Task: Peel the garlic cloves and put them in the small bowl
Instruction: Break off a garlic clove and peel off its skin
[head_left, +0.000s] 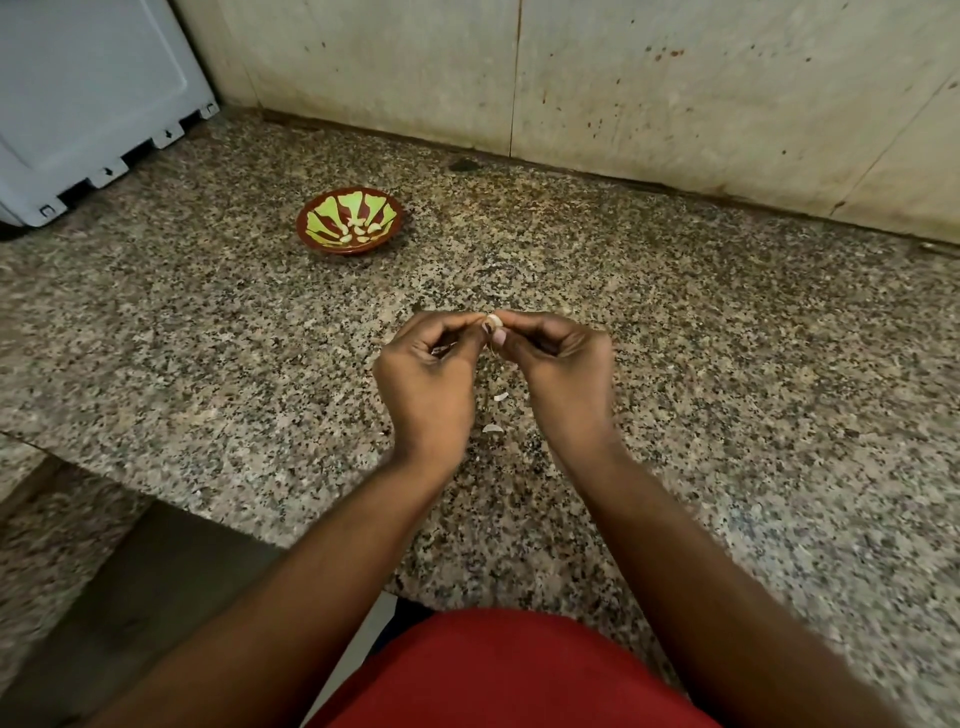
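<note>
- We see a speckled grey-brown granite countertop (675, 364) filling most of the view, backed by a stained beige tiled wall (623, 78) from 11 to 2 o'clock.
- We note a pale grey plastic appliance casing (88, 88) at 10 o'clock, standing on the countertop and cut off by the frame edge.
- Small round bowl, brown rim with green-yellow pattern (349, 220), sits at 11 o'clock from the hands, well apart from them; several peeled pale garlic cloves (358, 231) lie inside it.
- Left hand (428, 374) and right hand (558, 364) meet over the middle of the countertop, fingers of both curled, thumbs and fingertips pinching one small pale garlic clove (493, 322) between them.
- How much skin is left on that clove we cannot tell; it is mostly hidden by fingertips.
- White papery garlic skin scraps (493, 428) lie on the countertop just below the hands at 6 o'clock.
- Red garment (498, 675) at 6 o'clock, cut off by the bottom edge.
- Counter front edge runs from 9 to 6 o'clock; a darker lower surface (130, 597) shows at 7 o'clock, unclear what it is.
- Bare countertop spreads wide toward 3 o'clock and between the hands and bowl.
</note>
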